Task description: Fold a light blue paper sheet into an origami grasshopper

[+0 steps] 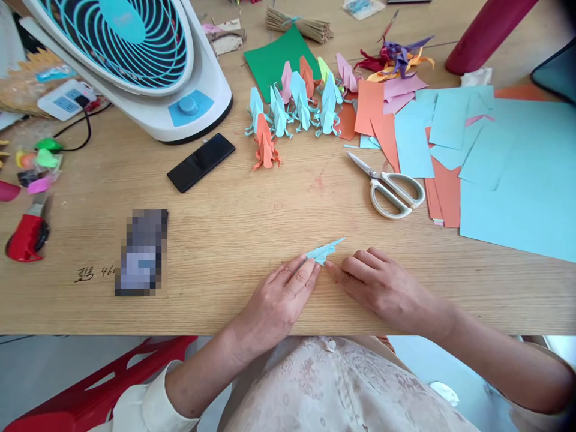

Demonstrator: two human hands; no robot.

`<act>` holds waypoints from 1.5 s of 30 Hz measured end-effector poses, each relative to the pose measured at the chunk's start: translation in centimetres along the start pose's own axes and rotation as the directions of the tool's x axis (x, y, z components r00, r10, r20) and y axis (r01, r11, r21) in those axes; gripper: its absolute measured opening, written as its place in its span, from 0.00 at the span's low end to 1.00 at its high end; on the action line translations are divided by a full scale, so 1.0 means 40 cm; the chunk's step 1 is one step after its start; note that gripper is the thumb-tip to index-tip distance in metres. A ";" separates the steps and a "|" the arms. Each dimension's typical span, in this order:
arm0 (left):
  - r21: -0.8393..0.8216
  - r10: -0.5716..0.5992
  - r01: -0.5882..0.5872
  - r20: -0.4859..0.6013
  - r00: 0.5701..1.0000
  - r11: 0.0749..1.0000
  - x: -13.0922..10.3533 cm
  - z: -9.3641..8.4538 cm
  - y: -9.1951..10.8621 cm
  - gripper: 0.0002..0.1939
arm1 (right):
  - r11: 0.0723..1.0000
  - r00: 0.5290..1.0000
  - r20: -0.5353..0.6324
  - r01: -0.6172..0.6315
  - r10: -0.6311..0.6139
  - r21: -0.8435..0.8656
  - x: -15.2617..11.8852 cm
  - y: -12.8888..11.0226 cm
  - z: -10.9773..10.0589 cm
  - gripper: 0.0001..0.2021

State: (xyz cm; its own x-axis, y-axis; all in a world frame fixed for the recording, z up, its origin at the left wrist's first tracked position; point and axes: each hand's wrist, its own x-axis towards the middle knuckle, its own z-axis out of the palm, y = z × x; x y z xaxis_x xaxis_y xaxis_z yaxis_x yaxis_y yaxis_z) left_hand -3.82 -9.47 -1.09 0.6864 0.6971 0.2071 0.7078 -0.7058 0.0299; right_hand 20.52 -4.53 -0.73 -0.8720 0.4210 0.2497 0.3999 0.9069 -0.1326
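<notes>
A small folded light blue paper piece [324, 250] lies on the wooden table near the front edge, its narrow tip pointing up and right. My left hand [281, 297] presses its fingers down on the left end of the piece. The fingers of my right hand [378, 285] are curled, and the index fingertip touches the piece's lower right side. Folded paper figures stand farther back, several light blue [300, 102] and an orange one [266, 144] in front. Scissors [393, 192] with pale handles rest closed to the right of them.
A white and blue fan [198, 90] stands at the back left. Two phones [201, 162] and a red cutter [27, 237] lie on the left. Light blue sheets [526, 198] and orange sheets [371, 105] spread on the right, a dark red cylinder [486, 36] behind them.
</notes>
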 end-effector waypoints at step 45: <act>0.016 -0.039 0.038 0.013 0.999 0.999 0.031 -0.003 -0.006 0.19 | 0.998 0.998 0.036 0.058 -0.057 -0.024 -0.050 0.010 -0.035 0.18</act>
State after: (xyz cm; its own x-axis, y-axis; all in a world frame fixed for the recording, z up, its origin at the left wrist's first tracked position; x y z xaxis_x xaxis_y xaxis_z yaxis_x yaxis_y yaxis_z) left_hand -3.15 -8.46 -0.72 0.6607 0.7255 0.1928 0.7363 -0.6763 0.0218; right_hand 22.83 -4.98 0.06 -0.9029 0.3678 0.2226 0.3553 0.9299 -0.0951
